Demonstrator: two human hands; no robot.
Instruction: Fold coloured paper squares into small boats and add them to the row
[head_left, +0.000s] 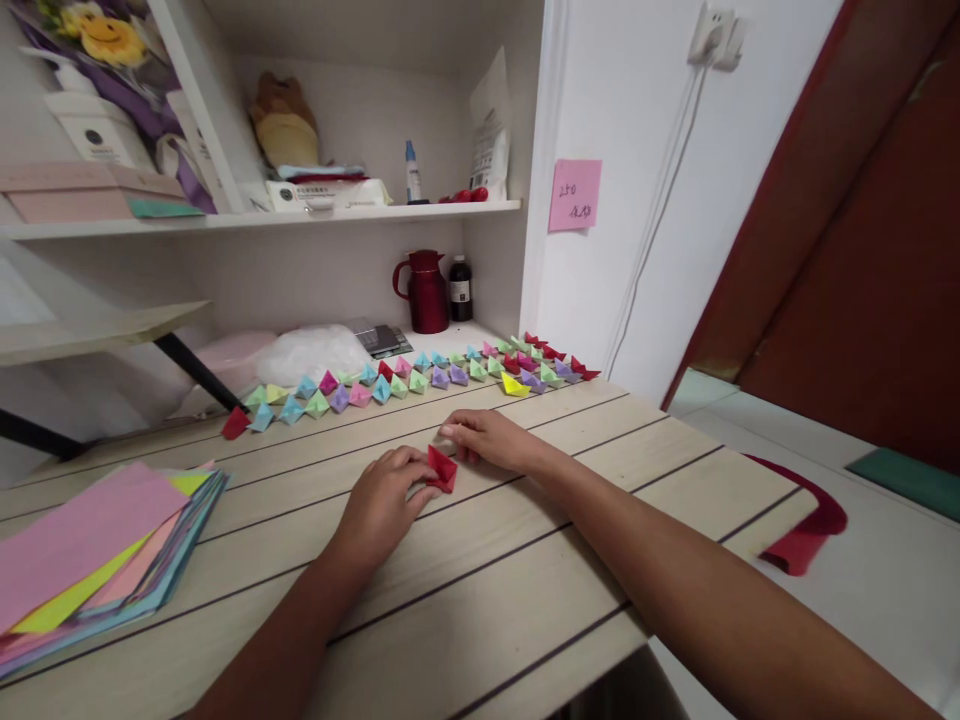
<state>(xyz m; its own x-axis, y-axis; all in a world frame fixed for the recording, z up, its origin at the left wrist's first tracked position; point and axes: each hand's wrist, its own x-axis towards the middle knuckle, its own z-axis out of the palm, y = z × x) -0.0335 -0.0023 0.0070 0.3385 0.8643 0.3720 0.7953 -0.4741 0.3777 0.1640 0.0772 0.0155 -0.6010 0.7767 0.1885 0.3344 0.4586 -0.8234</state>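
Between the thumb and fingers of my left hand (384, 500) is a small red folded paper (443, 470), held just above or on the slatted table. My right hand (491, 438) is close behind it on the right, its fingers curled together near the paper's upper edge. Whether those fingertips pinch anything is hidden. Beyond both hands, rows of small origami boats (381, 388) in many colours stretch across the table's back. A yellow boat (514, 385) sits at the front of the rows toward the right.
A stack of coloured paper sheets (97, 555) lies at the left. Behind the boats are a clear plastic bag (315, 355), a dark red jug (428, 292) and a dark bottle (460, 288). A shelf (420, 213) runs above. The table's edge (795, 510) ends at right, near a red stool (799, 540).
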